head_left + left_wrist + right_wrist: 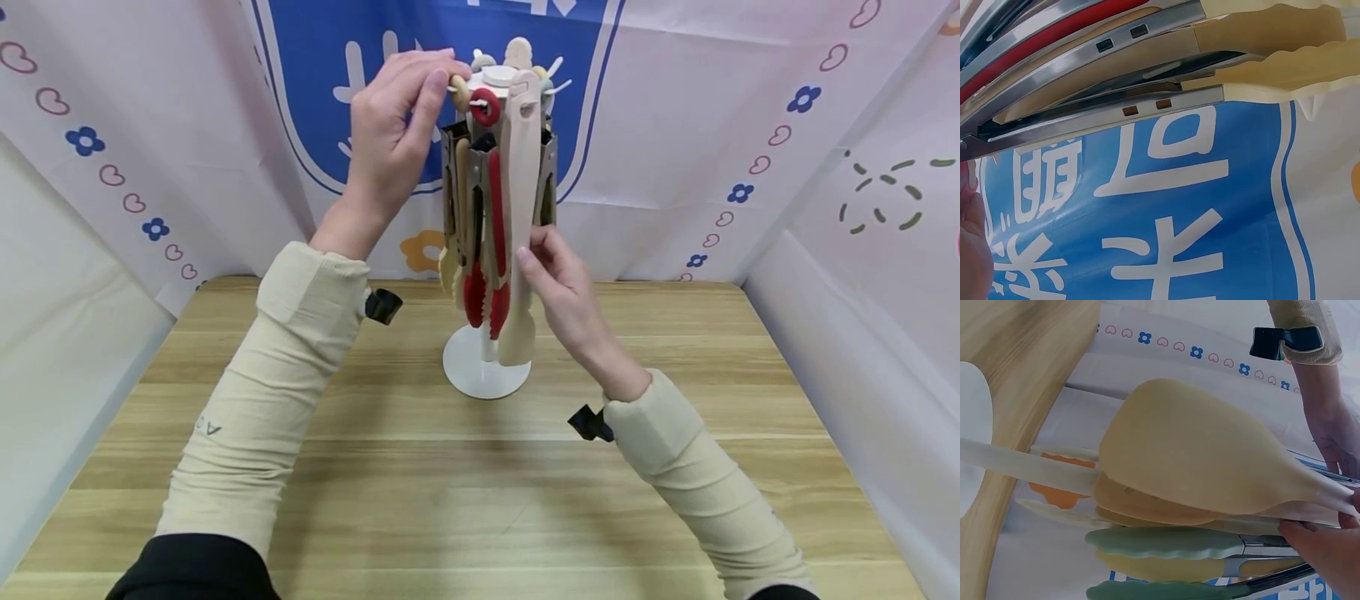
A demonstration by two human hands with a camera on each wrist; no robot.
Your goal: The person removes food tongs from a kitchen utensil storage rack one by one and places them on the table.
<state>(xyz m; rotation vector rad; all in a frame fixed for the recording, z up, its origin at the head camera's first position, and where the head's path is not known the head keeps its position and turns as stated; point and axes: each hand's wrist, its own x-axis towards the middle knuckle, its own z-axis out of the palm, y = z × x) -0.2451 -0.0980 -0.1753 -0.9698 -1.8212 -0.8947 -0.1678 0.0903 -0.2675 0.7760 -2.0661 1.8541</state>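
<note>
Together, my arms stretch forward over the wooden table (480, 508), left raised higher than right. My left hand (393, 129) reaches the top of the utensil rack (468, 375), fingers bent beside a beige ring (460, 94); whether they grip, I cannot tell. My right hand (564, 287) pinches the pale spatula (522, 167), near upright, blade down, at the rack's front.

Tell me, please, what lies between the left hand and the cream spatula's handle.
In the head view, a tan ring by the left hand, then a red ring nearer the cream spatula, lie in that stretch.
</note>
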